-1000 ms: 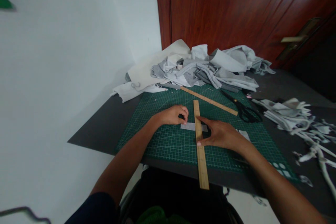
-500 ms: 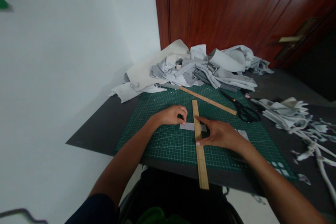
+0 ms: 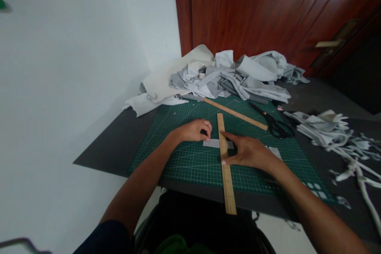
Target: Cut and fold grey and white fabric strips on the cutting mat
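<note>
A narrow strip of light grey fabric [image 3: 210, 143] lies flat across the green cutting mat [image 3: 190, 166]. Over it, running toward the table's front edge, is a wooden ruler [image 3: 228, 186]. My right hand [image 3: 250, 151] presses the ruler down, its thumb and a fingertip set apart along the right side. Left of the ruler, my left hand [image 3: 196, 130] is closed in a pinch, fingertips touching the strip's upper edge near its left end. What is in that pinch, if anything, is hidden. The strip's right end shows under the right hand's arch.
A second wooden ruler [image 3: 235, 114] lies slanted behind, near black scissors [image 3: 275, 126]. Grey and white fabric [image 3: 220, 77] is heaped at the back by the door. Folded cloth pieces [image 3: 324, 129] and scraps lie at right. Another small fabric piece [image 3: 274, 152] sits behind my right wrist.
</note>
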A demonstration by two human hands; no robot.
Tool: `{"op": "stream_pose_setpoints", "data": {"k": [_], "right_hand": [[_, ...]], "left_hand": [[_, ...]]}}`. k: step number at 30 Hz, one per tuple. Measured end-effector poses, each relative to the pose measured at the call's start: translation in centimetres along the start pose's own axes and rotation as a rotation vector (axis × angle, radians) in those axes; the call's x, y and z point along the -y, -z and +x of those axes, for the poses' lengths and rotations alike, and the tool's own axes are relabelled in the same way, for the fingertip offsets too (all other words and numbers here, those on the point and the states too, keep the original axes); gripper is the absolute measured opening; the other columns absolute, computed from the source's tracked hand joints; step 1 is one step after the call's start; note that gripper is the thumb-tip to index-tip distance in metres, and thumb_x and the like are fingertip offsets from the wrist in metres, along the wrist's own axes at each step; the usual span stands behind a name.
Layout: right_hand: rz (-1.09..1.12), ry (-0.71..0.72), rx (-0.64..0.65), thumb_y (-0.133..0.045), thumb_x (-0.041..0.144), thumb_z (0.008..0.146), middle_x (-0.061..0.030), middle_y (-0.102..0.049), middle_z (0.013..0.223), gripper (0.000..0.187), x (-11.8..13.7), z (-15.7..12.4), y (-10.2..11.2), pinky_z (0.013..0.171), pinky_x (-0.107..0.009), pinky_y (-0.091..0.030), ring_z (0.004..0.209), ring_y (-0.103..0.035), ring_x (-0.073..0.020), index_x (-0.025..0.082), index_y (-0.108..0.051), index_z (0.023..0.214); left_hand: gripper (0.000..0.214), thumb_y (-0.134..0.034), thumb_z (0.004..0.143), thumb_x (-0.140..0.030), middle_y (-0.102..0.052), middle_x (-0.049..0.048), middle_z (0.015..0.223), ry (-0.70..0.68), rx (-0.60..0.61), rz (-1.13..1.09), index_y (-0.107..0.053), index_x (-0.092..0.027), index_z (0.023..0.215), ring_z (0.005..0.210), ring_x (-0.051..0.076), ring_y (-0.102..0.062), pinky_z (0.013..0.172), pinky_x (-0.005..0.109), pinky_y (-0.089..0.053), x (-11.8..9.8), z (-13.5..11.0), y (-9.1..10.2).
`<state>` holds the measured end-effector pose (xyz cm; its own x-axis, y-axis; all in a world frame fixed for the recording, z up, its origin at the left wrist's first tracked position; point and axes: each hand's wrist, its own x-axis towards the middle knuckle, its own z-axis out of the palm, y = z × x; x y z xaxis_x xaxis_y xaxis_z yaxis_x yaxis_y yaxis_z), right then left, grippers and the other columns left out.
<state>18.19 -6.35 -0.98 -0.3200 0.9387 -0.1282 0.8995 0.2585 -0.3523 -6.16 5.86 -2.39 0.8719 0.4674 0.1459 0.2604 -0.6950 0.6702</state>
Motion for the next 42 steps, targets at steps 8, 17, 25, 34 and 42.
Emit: {"op": "stream_pose_setpoints", "data": {"k": [8,17,25,34,42], "right_hand": [[0.053,0.017,0.0,-0.076,0.076,0.066,-0.0157,-0.07,0.133,0.113,0.0,-0.2,0.2,0.09,-0.047,-0.052,0.115,-0.067,-0.0411,0.025,-0.037,0.159],[0.097,0.012,0.021,-0.077,0.078,0.063,-0.0171,-0.067,0.138,0.123,0.1,-0.1,0.7,0.093,-0.047,-0.051,0.119,-0.065,-0.0419,0.023,-0.03,0.162],[0.149,0.037,0.008,-0.079,0.075,0.064,-0.0168,-0.067,0.136,0.119,-0.2,-0.1,0.8,0.094,-0.045,-0.051,0.117,-0.066,-0.0396,0.022,-0.034,0.16],[0.347,0.057,0.097,-0.085,0.059,0.067,-0.0125,-0.071,0.116,0.104,-2.0,-0.1,1.8,0.08,-0.036,-0.052,0.099,-0.068,-0.0308,0.018,-0.045,0.153],[0.43,0.11,0.145,-0.067,0.041,0.086,0.0024,-0.054,0.08,0.05,-4.5,0.2,2.1,0.061,-0.025,-0.04,0.07,-0.053,-0.0161,0.016,-0.057,0.129]], "left_hand": [[0.005,-0.079,0.077,-0.012,-0.068,0.0047,0.099,-0.029,-0.018,-0.017,-0.076,-0.017,0.077,0.092,0.015,-0.064,0.089,0.029,-0.048,0.0,-0.1,0.1],[0.015,-0.063,0.094,-0.021,-0.068,0.0046,0.088,-0.032,-0.184,0.03,-0.073,-0.014,0.084,0.082,0.014,-0.063,0.078,0.027,-0.048,-1.0,0.6,-0.9],[0.013,-0.062,0.092,-0.016,-0.066,0.0021,0.082,0.039,-0.121,0.06,-0.074,-0.014,0.086,0.073,0.012,-0.059,0.067,0.023,-0.043,-1.5,0.4,-0.6],[0.012,-0.063,0.086,-0.01,-0.062,0.0002,0.077,0.022,-0.042,0.134,-0.072,-0.014,0.081,0.064,0.009,-0.054,0.058,0.021,-0.037,-1.1,0.1,-0.4],[0.015,-0.062,0.095,-0.017,-0.068,0.0051,0.101,-0.139,-0.191,0.152,-0.074,-0.019,0.102,0.092,0.015,-0.064,0.084,0.028,-0.05,-2.7,0.7,-2.5]]}}
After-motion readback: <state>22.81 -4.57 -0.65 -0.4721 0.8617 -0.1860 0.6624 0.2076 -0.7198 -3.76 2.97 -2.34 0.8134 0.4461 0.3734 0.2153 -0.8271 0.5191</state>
